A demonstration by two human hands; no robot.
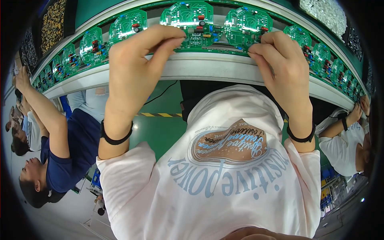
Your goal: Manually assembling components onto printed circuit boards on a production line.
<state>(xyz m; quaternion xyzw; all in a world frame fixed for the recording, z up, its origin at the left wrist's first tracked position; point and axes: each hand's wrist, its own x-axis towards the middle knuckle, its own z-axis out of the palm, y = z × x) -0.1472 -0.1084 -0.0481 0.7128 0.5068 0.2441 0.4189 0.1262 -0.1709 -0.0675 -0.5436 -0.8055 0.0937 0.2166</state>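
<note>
Both hands are over a row of green circuit boards set along a rail in front of me. My left hand (140,52) is closed in a pinch at the left side of one circuit board (188,16); whatever its fingertips hold is too small to make out. Another pinch, by my right hand (282,56), is at the lower right of the neighbouring circuit board (244,22), and its fingertips hide what is between them. Red, blue and black components stand on the boards, among them a black capacitor (202,23). A black band circles each wrist.
A pale metal rail (212,64) runs along the boards' near edge. Beyond the line are a bin of yellowish parts (54,24) and a bin of clear-white parts (326,14). Co-workers are at the line on the left (70,144) and right (346,144).
</note>
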